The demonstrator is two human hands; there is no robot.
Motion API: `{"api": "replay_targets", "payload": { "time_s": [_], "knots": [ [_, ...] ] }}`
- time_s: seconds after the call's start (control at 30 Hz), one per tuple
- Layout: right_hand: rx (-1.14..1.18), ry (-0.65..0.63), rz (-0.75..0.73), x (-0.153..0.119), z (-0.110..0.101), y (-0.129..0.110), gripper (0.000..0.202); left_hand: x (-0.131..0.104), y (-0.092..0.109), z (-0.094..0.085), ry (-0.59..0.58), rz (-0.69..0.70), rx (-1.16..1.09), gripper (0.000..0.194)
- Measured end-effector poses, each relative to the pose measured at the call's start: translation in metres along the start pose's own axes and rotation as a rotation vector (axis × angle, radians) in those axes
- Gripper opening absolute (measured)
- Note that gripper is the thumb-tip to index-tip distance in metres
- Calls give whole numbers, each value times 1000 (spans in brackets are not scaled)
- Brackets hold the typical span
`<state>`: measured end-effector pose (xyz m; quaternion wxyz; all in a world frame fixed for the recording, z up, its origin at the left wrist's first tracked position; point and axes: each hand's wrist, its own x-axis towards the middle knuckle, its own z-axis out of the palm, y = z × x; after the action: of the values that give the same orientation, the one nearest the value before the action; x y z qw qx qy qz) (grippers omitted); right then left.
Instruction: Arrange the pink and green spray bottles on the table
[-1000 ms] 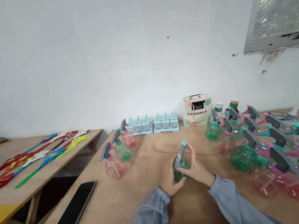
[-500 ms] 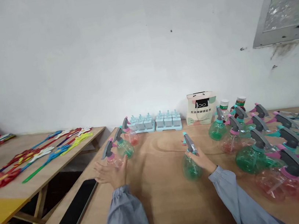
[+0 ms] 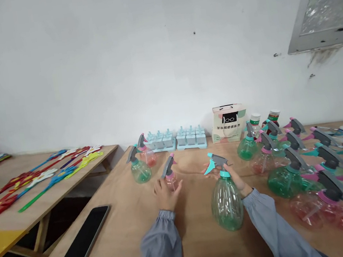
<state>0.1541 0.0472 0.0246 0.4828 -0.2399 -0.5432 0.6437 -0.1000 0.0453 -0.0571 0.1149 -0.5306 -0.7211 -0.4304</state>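
My left hand (image 3: 167, 195) is wrapped round the near side of a pink spray bottle (image 3: 171, 181) with a grey-and-pink trigger head. My fingers partly cover its lower body. Behind the neck of a green spray bottle (image 3: 227, 205), my right hand (image 3: 235, 180) grips it just below the grey-and-teal head, some fingertips hidden. That bottle is slightly tilted, its clear ribbed body facing me. To the left of my left hand stand another green spray bottle (image 3: 141, 172) and a pink one (image 3: 148, 156).
Several pink and green spray bottles (image 3: 284, 183) crowd the right side. Along the wall are pale blue ice-pop moulds (image 3: 191, 138), a paper bag (image 3: 229, 124) and white-capped bottles. A phone (image 3: 84, 238) lies at left; colourful flower sticks (image 3: 41, 180) cover the other table.
My left hand has taken hold of the pink spray bottle and moved it right, away from the left group. The green bottle in my right hand has come nearer and turned, its nozzle now pointing left.
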Motion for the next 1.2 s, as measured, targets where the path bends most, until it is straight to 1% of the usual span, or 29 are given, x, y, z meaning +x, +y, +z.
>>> {"api": "replay_targets", "payload": {
  "time_s": [0.1,0.17,0.33,0.37,0.5,0.63,0.67,0.83,1.03,1.2],
  "knots": [
    [-6,76,-65,-2,0,-1,54,-3,1,5,-16,60,-4,59],
    [-4,77,-95,-2,-1,-3,52,-3,0,6,-22,71,8,60],
    [-15,-55,-80,0,-3,1,49,-4,-3,7,6,85,-6,60],
    [-16,-64,-79,0,-4,3,48,-4,-3,7,10,92,-8,60],
    [16,-28,-102,1,-6,11,46,-4,-4,8,11,113,-3,59],
    [18,-130,-49,1,-7,18,47,-4,-4,8,5,106,-12,57],
    [12,-138,-47,1,-7,19,47,-4,-3,7,5,105,-14,56],
    [21,-64,-81,3,-3,18,45,-4,-3,8,-5,80,1,56],
    [34,-124,-49,4,0,18,45,-4,-5,8,23,120,-4,54],
    [27,-21,-135,6,-3,21,41,-4,-4,7,13,132,8,56]
  ]
}}
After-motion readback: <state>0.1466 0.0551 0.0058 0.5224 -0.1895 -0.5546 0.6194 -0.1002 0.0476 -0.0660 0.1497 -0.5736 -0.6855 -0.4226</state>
